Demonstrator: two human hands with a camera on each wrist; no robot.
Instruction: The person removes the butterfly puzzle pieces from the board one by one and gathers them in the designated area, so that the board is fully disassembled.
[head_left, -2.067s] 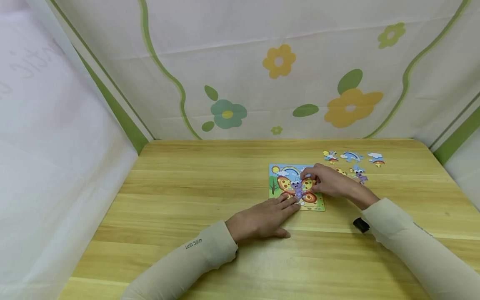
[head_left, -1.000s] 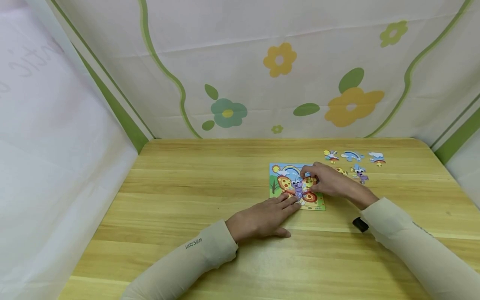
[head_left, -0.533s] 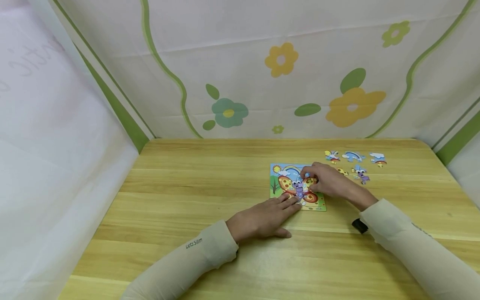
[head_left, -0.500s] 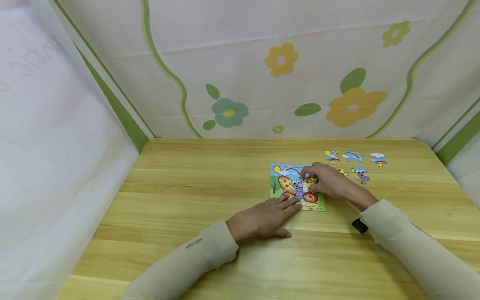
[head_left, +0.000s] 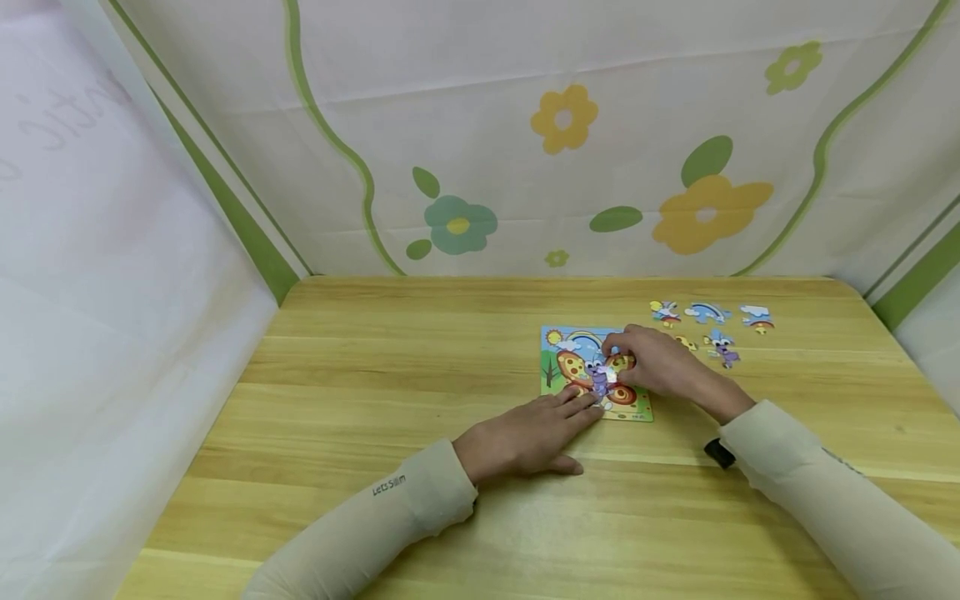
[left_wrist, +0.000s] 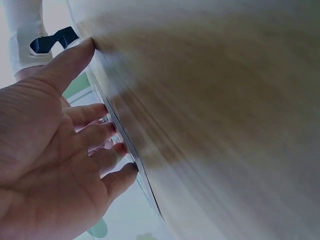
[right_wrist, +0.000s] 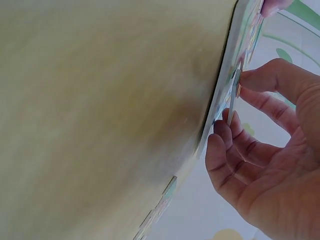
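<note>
A butterfly jigsaw board lies on the wooden table, with a sun, a rainbow and a tree in its picture. My left hand rests flat on its lower edge, fingers extended and thumb spread on the table. At the board's right side, my right hand pinches a thin puzzle piece between thumb and fingers. The right wrist view shows this piece edge-on and tilted against the board. Its printed face is mostly hidden by the fingers. The left wrist view shows the fingertips on the board's edge.
Several loose puzzle pieces lie at the back right, among them a rainbow piece, a cloud piece and a purple body piece. A black object shows at the right sleeve. A flowered cloth hangs behind the table.
A pale patch now shows beside my right thumb on the butterfly's right wing, where colour showed before. My right hand has barely shifted; my left hand stays on the board.
</note>
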